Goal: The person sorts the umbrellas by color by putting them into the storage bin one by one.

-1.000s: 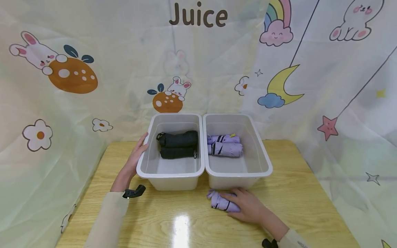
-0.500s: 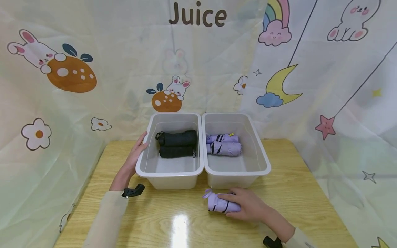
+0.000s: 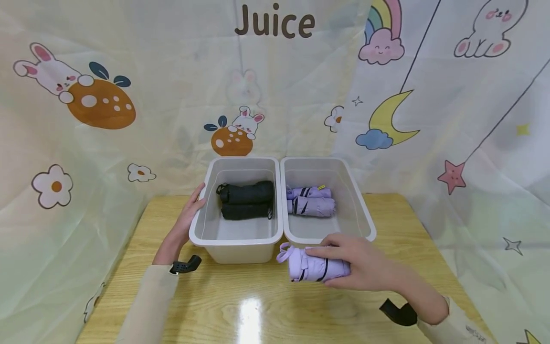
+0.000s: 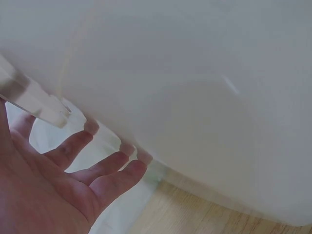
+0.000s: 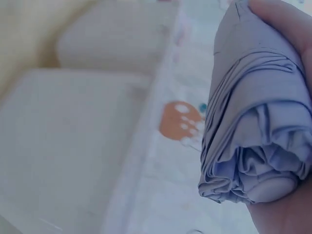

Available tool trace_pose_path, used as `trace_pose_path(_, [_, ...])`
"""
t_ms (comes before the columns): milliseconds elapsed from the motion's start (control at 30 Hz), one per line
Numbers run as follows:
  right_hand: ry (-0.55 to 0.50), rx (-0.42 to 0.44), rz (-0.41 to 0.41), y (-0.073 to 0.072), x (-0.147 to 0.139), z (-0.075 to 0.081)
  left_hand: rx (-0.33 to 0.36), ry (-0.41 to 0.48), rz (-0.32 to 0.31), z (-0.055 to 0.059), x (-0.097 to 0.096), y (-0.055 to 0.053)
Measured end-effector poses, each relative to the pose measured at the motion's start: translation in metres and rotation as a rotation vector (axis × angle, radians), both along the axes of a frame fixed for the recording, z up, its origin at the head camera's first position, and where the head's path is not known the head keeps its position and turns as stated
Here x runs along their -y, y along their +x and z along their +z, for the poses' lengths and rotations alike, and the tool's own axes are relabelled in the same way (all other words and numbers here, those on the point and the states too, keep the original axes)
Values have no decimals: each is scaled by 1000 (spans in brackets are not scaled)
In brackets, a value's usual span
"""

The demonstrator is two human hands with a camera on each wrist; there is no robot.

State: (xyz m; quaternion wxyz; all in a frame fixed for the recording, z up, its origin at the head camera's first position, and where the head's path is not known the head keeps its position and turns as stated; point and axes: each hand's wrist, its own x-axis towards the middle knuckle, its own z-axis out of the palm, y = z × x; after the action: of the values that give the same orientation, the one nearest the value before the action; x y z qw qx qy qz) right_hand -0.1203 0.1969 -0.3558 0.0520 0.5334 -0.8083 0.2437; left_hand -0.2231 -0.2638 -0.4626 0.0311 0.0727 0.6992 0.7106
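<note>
My right hand grips a folded purple umbrella with black stripes, in front of the right bin. In the right wrist view the umbrella's ruffled end faces the camera, with fingers around its side. My left hand rests against the outer left side of the left white bin; in the left wrist view its spread fingertips meet the bin's wall. Two black folded umbrellas lie in the left bin. Two purple folded umbrellas lie in the right white bin.
Both bins stand side by side at the back of a wooden table. A printed cloth with cartoon pictures hangs behind and along both sides. Light glares on the table's front middle.
My right hand has lifted the purple umbrella from the table and moved it up towards the right bin's front rim. My left hand has stayed on the left bin.
</note>
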Motion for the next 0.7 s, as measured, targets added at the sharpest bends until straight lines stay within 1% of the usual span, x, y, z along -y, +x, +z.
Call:
trace_pose_path(100, [0,-2,-22,-14,-3,23,-8,7,-7,0,0,0])
trace_pose_path(200, [14,17,-51,-32,-8,40,-8,7,-11,0,0,0])
trace_pose_path(267, [27,33,-64,-45,-10,49,-4,16,-15,-1,0,0])
trace_pose_path(400, [41,73,-65,-75,-10,62,4,23,-8,-1,-1,-1])
trace_pose_path(500, [49,121,-82,-100,-7,69,3,9,0,0,-1,-1])
trace_pose_path(567, [64,143,-114,-116,-6,70,1,-3,2,0,0,-1])
trace_pose_path(633, [66,177,-132,-133,-5,67,0,-7,5,0,1,-1])
trace_pose_path(700, [67,206,-152,-149,-5,61,3,-3,6,0,1,0])
